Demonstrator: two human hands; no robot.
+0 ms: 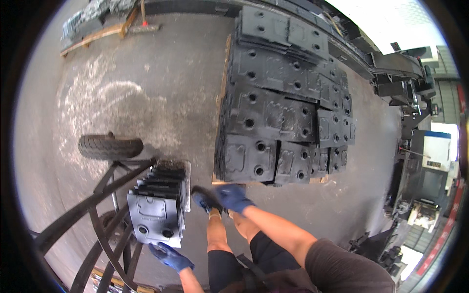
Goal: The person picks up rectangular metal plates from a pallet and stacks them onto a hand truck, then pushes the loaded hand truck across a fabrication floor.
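Observation:
My left hand, in a blue glove, is beside the near edge of the front black plate in a stack on a hand truck. Its fingers are stretched and spread; whether they touch the plate I cannot tell. Each plate has two round holes and a raised outline. My right hand, gloved in blue too, hangs over the floor just short of the pallet's near edge. Motion smears its fingers, and nothing shows in it.
Piles of similar black plates cover a wooden pallet ahead. The hand truck's tyre and bent metal frame stand at left. A broom lies by another pallet at far left. Machines line the right side.

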